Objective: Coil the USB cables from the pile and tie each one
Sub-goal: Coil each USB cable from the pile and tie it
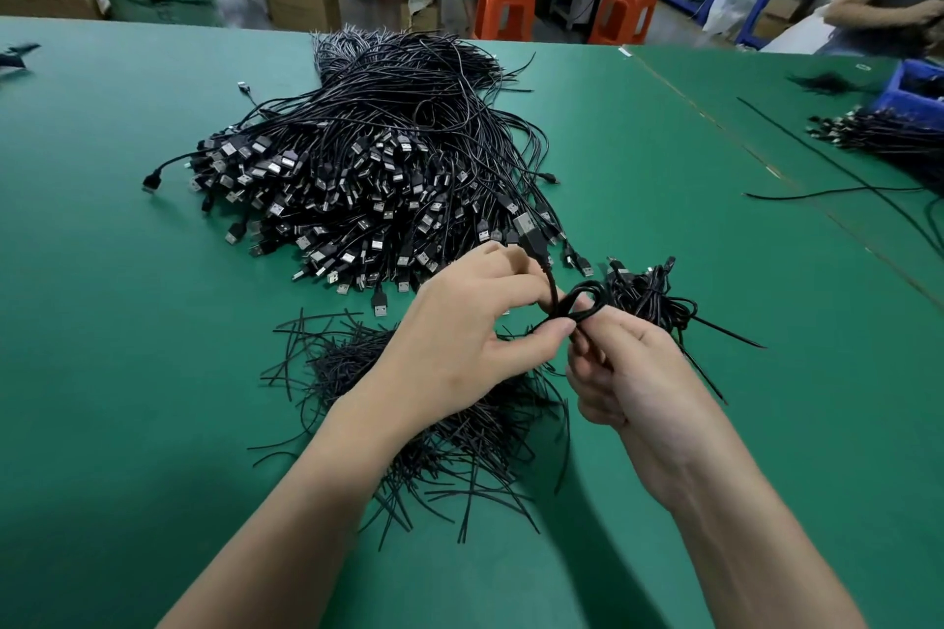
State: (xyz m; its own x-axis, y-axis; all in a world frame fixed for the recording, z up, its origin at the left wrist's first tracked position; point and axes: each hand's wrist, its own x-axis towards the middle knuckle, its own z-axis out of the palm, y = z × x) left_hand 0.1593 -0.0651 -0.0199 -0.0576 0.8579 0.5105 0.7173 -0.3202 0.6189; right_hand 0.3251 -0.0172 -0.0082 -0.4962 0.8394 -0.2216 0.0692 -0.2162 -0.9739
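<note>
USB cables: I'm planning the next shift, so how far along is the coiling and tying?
Early. Done: a small heap of coiled cables beside the right hand. In hand: both hands, the left hand included, hold one looped cable. Left: the big pile on the green table, with loose ties waiting.

cable pile blocks ahead, bare table left

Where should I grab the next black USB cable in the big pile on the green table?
Grip the moulded black plug body of a black USB cable at the pile's near edge, coming from your side. The plugs there point toward you and lie loose on the green table, while the thin cords behind are tangled together.
</note>
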